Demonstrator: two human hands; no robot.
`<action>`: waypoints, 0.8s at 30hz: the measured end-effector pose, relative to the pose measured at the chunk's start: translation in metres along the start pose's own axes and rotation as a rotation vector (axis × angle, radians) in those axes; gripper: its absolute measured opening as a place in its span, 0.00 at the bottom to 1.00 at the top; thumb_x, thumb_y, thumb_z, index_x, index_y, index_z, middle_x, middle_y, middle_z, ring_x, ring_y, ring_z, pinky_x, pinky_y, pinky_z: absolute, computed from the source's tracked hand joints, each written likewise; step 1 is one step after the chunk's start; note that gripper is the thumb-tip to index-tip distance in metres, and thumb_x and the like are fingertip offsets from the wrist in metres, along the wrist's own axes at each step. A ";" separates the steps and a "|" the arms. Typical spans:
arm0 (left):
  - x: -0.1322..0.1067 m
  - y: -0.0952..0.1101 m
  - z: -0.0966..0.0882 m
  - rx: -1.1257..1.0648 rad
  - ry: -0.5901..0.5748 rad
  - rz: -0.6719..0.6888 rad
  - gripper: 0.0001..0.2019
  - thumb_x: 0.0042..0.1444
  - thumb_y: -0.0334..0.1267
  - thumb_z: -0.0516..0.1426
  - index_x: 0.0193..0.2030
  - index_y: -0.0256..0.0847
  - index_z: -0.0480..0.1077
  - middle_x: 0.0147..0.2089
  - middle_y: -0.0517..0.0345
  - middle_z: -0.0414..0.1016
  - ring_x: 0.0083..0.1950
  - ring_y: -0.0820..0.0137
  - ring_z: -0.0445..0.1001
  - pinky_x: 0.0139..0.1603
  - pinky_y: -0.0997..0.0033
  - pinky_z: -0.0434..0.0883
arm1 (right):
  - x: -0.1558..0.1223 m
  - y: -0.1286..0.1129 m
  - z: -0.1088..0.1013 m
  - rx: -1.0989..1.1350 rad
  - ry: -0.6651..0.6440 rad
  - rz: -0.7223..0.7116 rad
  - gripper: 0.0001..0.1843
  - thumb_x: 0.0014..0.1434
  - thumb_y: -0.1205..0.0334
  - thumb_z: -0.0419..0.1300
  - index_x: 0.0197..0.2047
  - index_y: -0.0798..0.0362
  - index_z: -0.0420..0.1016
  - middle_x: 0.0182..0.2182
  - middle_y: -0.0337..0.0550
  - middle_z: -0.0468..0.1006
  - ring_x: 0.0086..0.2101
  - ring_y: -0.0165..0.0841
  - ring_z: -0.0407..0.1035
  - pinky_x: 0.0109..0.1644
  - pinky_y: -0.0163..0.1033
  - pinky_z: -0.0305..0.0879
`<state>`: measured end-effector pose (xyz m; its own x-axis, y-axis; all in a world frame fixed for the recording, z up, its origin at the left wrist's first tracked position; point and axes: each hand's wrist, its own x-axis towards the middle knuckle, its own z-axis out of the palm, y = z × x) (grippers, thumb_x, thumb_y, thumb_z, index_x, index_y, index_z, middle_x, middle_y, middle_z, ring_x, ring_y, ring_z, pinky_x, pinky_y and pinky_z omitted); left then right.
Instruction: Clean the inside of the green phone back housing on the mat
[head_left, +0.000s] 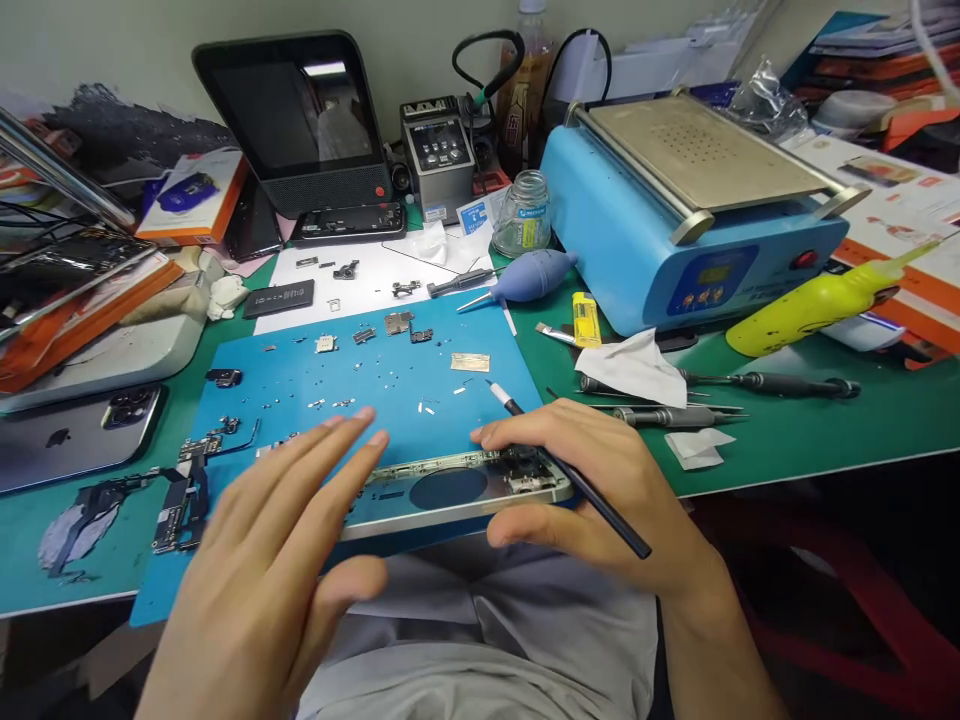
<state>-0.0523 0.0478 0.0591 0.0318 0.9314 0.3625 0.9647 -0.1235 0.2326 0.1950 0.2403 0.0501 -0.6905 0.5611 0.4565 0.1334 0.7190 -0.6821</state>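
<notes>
A stripped phone frame [450, 512], with a dark round patch inside and small parts at its right end, lies along the near edge of the blue mat [480, 330]. My right hand [600, 485] grips its right end, thumb on the near side and fingers on the far side. A thin black stick tool [600, 505] with a white tip slants across that hand, seemingly tucked between the fingers. My left hand [277, 540] is open, fingers spread over the frame's left end and hiding it; whether it touches cannot be seen. Tiny screws and small phone parts [399, 322] dot the mat.
A blue heating-plate machine [675, 220] stands at back right, near a blue air blower [536, 275] and a glass jar [523, 215]. Screwdrivers [787, 383] and a yellow bottle [810, 308] lie right. A phone [75, 435] and flex-cabled boards [180, 500] are left.
</notes>
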 end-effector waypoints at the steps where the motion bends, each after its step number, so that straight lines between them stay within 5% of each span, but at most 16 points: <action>1: 0.009 -0.004 0.006 -0.031 -0.019 0.022 0.30 0.83 0.56 0.47 0.86 0.52 0.57 0.83 0.63 0.68 0.82 0.70 0.64 0.86 0.73 0.51 | 0.000 0.000 -0.001 0.000 -0.009 -0.015 0.28 0.69 0.34 0.71 0.53 0.51 0.83 0.46 0.41 0.92 0.44 0.34 0.84 0.50 0.39 0.73; 4: 0.017 -0.009 0.015 -0.075 -0.047 0.005 0.26 0.82 0.56 0.52 0.81 0.55 0.65 0.73 0.69 0.80 0.73 0.74 0.76 0.80 0.82 0.59 | 0.000 0.001 -0.002 0.016 -0.029 -0.053 0.27 0.69 0.34 0.71 0.52 0.51 0.83 0.45 0.41 0.91 0.41 0.33 0.82 0.48 0.39 0.72; 9: 0.012 0.003 0.014 -0.049 -0.083 -0.082 0.30 0.78 0.65 0.51 0.75 0.53 0.74 0.66 0.52 0.85 0.69 0.55 0.82 0.71 0.60 0.79 | 0.002 0.001 -0.004 0.038 -0.052 -0.059 0.22 0.71 0.39 0.72 0.53 0.49 0.81 0.47 0.41 0.91 0.41 0.33 0.82 0.48 0.40 0.73; 18: 0.012 0.001 0.009 0.016 -0.151 -0.064 0.33 0.77 0.64 0.54 0.82 0.55 0.66 0.73 0.49 0.79 0.75 0.50 0.78 0.72 0.53 0.81 | -0.004 0.007 -0.006 0.089 -0.090 -0.028 0.21 0.70 0.47 0.75 0.61 0.43 0.80 0.56 0.38 0.90 0.54 0.35 0.85 0.58 0.38 0.78; 21: 0.008 -0.003 0.009 0.063 -0.165 0.027 0.34 0.78 0.60 0.56 0.84 0.51 0.60 0.76 0.51 0.77 0.74 0.56 0.79 0.70 0.60 0.82 | -0.010 0.011 -0.004 0.295 0.069 0.053 0.19 0.74 0.59 0.71 0.66 0.40 0.81 0.60 0.38 0.89 0.60 0.39 0.84 0.68 0.41 0.78; 24: 0.007 -0.006 0.013 0.086 -0.152 0.080 0.35 0.80 0.58 0.55 0.86 0.46 0.56 0.77 0.56 0.77 0.73 0.63 0.79 0.68 0.66 0.82 | -0.010 0.012 0.000 0.412 0.332 0.089 0.18 0.78 0.66 0.62 0.63 0.39 0.85 0.54 0.35 0.92 0.54 0.38 0.88 0.63 0.42 0.81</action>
<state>-0.0548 0.0594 0.0489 0.1420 0.9616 0.2350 0.9762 -0.1754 0.1278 0.2036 0.2431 0.0368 -0.4188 0.7597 0.4974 -0.1550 0.4799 -0.8635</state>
